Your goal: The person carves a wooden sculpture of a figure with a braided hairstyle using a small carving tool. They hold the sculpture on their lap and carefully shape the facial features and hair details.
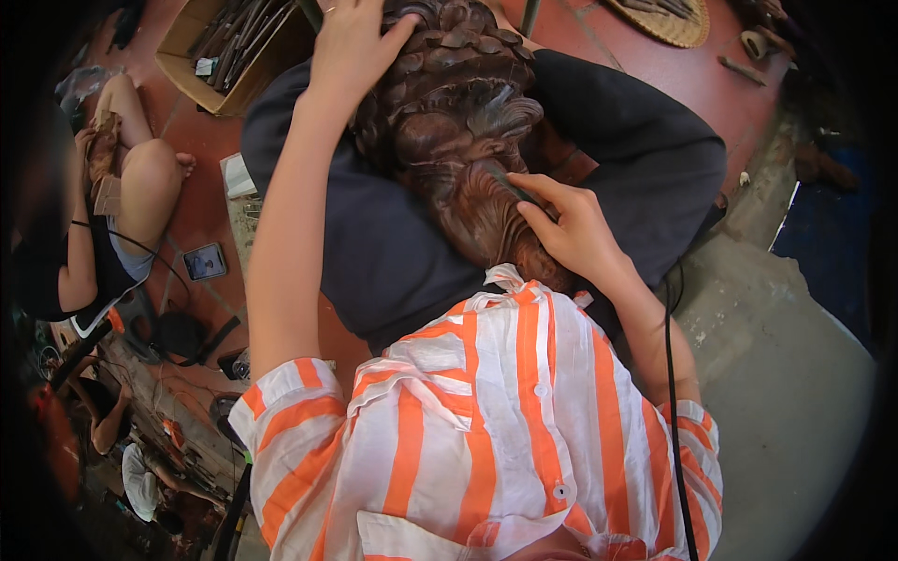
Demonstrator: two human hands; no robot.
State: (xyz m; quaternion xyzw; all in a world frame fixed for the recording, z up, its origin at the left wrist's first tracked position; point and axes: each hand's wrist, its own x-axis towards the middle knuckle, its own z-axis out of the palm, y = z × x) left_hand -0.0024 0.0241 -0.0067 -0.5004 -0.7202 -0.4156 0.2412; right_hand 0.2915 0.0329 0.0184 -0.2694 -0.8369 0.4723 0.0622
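A dark brown wood carving (458, 140) with dense curls and flowing grooves lies between my bent legs, its narrow end toward my shirt. My left hand (354, 51) lies against its far left side, thumb stretched out over the carved curls. The tips of that hand's fingers run past the upper edge of the view. Closer to me, my right hand (572, 229) is closed in a pinch on a thin dark strip (526, 194), which looks like folded sandpaper. The strip touches the grooved lower part of the carving.
A cardboard box (178, 79) of slim tools stands at the far left, and a woven tray (687, 28) lies at the far right. A phone (205, 262) rests on the red tiles. Another person (140, 187) sits at the left. A black cable (672, 421) hangs along my right arm.
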